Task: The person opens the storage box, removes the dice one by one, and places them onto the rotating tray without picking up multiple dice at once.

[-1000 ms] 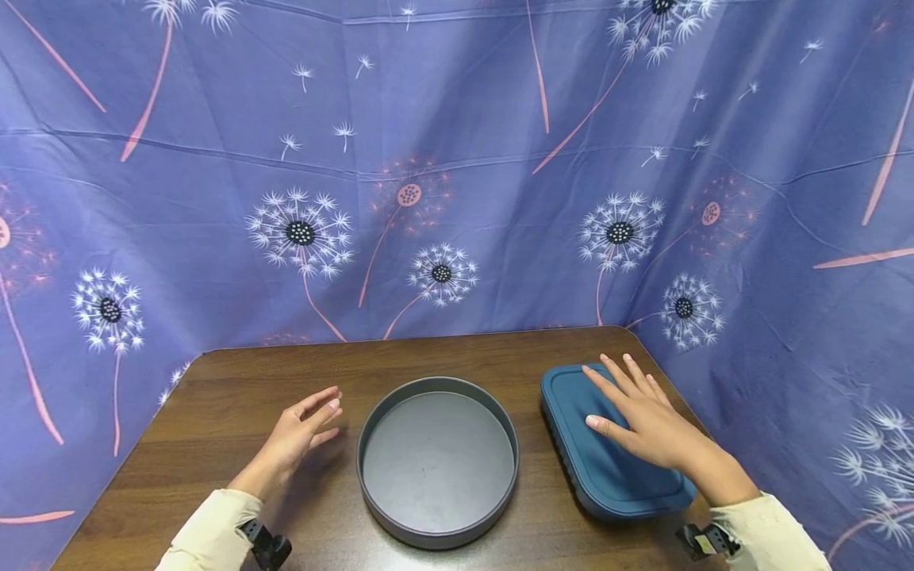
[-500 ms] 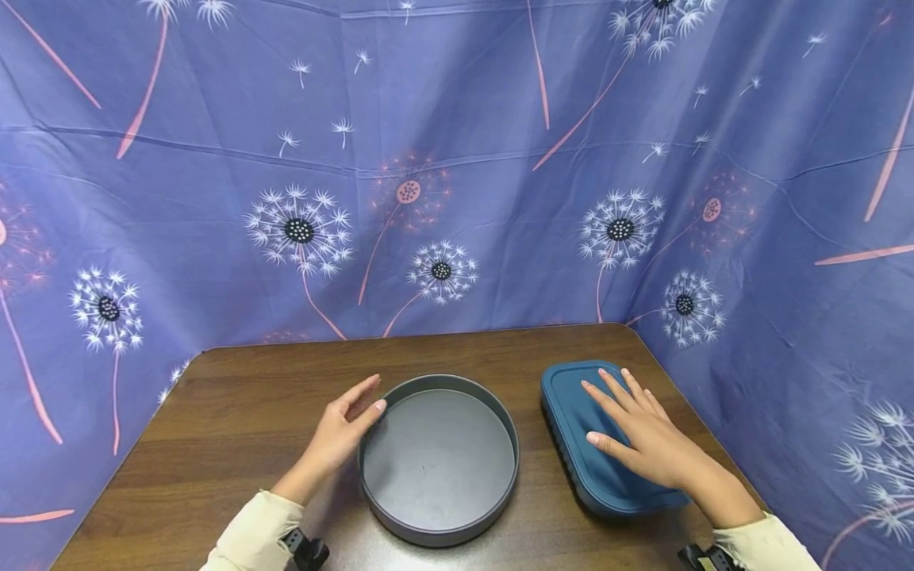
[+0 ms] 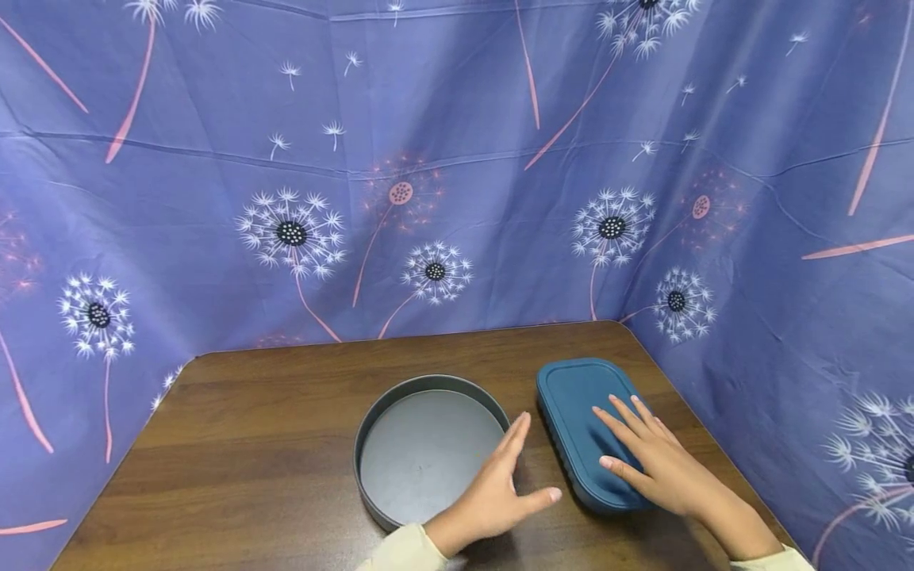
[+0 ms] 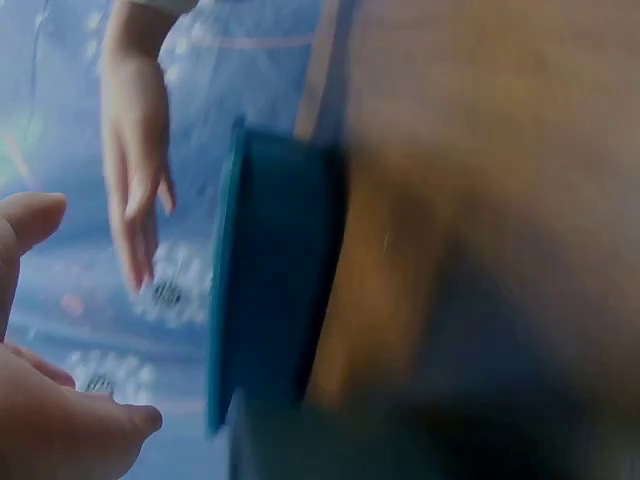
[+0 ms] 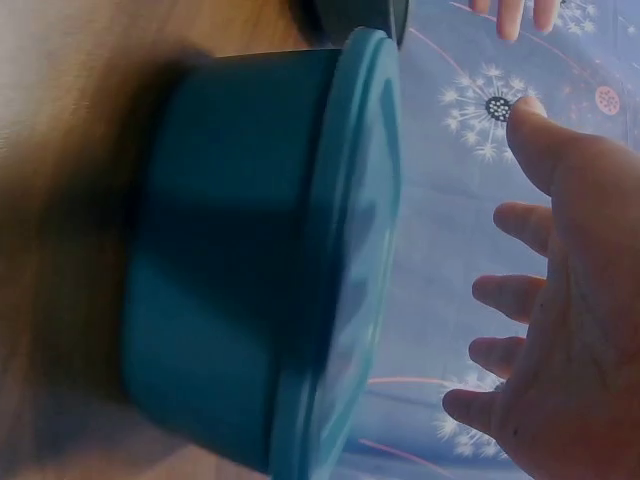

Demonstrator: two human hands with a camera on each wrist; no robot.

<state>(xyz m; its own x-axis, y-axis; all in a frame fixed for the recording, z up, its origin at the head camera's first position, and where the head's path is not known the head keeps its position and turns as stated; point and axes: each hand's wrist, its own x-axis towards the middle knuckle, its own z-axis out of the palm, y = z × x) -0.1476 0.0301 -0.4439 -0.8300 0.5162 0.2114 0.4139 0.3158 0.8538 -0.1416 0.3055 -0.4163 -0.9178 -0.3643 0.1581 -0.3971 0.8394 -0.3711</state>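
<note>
A round dark grey cake pan [image 3: 421, 452] stands on the wooden table. To its right is a blue rectangular food container [image 3: 578, 396] with its lid on. My left hand [image 3: 493, 496] hovers over the pan's right rim, thumb pointing toward the container, and hides part of that rim. Fingers spread, my right hand [image 3: 664, 468] is held above the lid's right side. In the right wrist view a gap shows between this hand [image 5: 590, 300] and the lid. Neither hand holds anything.
The brown wooden table [image 3: 250, 444] has bare wood left of the pan. A blue dandelion-print cloth [image 3: 500, 198] hangs behind the table and along its right side, close to the container.
My left hand has moved right, from left of the pan across it to the gap beside the container. My right hand has shifted slightly toward me, still above the lid.
</note>
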